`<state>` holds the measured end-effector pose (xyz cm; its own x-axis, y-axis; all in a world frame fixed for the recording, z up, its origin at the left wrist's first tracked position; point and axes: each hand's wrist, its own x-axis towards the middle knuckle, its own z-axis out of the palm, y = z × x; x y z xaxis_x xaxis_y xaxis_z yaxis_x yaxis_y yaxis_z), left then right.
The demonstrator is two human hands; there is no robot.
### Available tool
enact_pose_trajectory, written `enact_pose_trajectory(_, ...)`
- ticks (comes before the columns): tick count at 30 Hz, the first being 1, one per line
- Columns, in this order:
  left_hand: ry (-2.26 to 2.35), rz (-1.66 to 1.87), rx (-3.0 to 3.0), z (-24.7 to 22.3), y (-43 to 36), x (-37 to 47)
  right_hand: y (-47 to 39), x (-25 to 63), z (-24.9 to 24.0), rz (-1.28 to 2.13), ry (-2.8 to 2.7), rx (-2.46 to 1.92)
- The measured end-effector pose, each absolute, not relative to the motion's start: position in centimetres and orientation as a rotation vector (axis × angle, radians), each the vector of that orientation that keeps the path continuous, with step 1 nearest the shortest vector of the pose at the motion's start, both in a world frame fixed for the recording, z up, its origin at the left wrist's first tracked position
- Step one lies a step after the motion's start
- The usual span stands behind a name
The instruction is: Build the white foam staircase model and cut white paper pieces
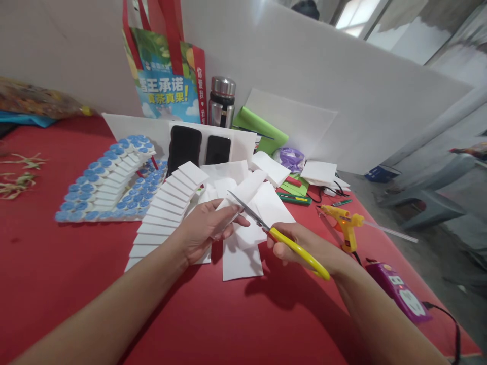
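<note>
My left hand [207, 225] pinches a strip of white paper [249, 186] near the middle of the red table. In my right hand [294, 243] are scissors with yellow handles [300, 251], their blades pointing up and left across the strip by my left fingertips. Beneath and behind both hands lie loose white paper pieces [242, 261]. A fanned, stair-like row of white strips [163, 208] rests left of my left hand. Farther left stands a curved model [125, 177] with white steps and blue-and-white rolled pieces.
Two phones [184, 147] [218, 150] lean on a white board. Behind are a steel bottle [221, 101] and a printed bag [167, 76]. To the right lie a green cutter [294, 198], a yellow glue gun [343, 223] and a purple power strip [397, 291] with a cord.
</note>
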<state>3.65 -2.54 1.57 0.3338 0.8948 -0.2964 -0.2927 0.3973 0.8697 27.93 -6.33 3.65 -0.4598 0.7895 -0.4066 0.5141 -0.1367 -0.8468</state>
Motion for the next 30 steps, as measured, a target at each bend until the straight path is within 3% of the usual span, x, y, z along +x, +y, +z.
enact_pose_trajectory(30, 0.849, 0.904, 0.785, 0.7, -2.2, 3.2, -6.9, 27.9, 1.5, 1.481, -1.681, -1.694)
